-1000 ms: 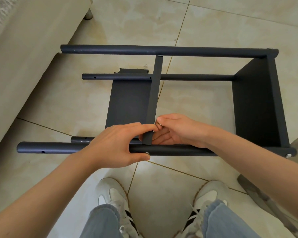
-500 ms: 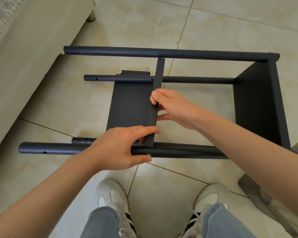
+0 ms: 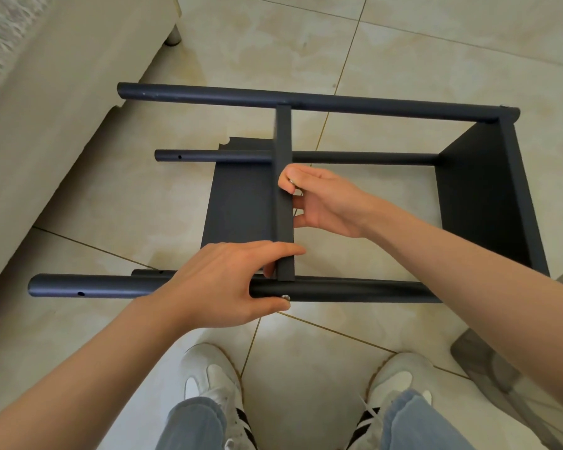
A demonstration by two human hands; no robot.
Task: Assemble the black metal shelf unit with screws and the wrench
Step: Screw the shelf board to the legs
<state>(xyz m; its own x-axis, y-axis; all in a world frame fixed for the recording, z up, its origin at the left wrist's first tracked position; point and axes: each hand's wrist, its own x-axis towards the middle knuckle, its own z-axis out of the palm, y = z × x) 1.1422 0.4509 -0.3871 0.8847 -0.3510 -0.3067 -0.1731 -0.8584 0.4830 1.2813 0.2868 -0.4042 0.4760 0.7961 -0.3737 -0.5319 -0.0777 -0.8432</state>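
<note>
Head view looks down at the black shelf unit. It lies on its side on the tile floor, just past two white shoes. Its long tubes run left to right. A loose shelf panel stands between them, and its thin top edge runs from near to far.

The left hand wraps round the near tube right where the panel's near end meets it. Its thumb tip sits beside a silver screw. The right hand pinches the middle of the panel edge with curled fingers. A small shiny bit shows under one fingertip, and it may be another screw.

The panel's other end touches the far tube, straight ahead of the right hand. So that hand looks like the closer one for that joint. No wrench shows. No words or brand names can be read anywhere.
</note>
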